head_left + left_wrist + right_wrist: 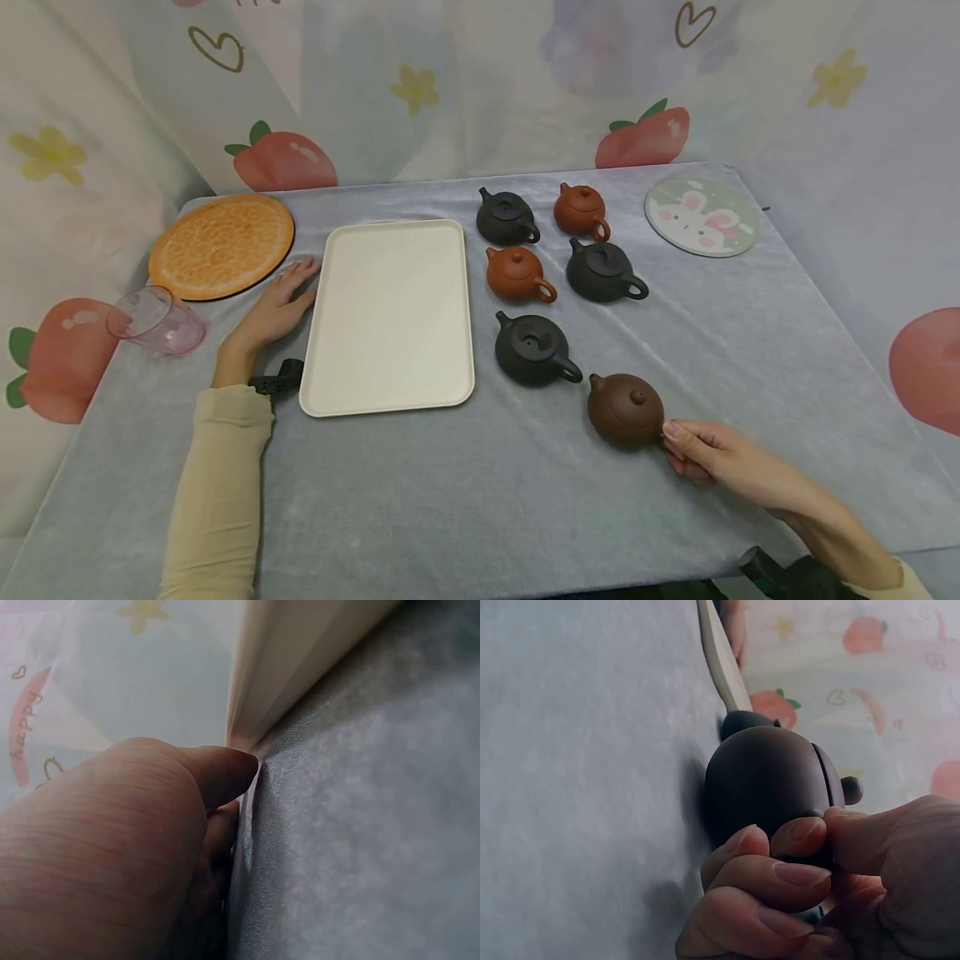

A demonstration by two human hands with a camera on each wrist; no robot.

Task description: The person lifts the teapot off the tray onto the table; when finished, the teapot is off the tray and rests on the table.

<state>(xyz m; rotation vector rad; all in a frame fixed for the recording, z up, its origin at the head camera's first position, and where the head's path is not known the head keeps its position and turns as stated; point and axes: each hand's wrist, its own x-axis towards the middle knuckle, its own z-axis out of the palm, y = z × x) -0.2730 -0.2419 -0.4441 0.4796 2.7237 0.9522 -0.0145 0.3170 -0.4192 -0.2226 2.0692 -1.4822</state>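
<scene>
A dark brown teapot (626, 410) is at the front right, its spout toward the upper left. My right hand (720, 460) pinches its handle between thumb and curled fingers, which hide the handle. In the right wrist view the teapot (769, 784) fills the middle, its round lid knob to the right. My left hand (279, 308) rests on the cloth at the left side of a cream rectangular tray (390, 317), fingers extended. The left wrist view shows the thumb (229, 772) right at the tray's edge (300, 660).
Left of the brown teapot sits a black teapot (531, 350). Behind are black teapots (507, 218) (603, 272) and orange-brown teapots (516, 273) (580, 210). An orange round mat (223, 246) and a tilted pink glass (168, 325) lie left; a rabbit-print round mat (702, 218) lies back right.
</scene>
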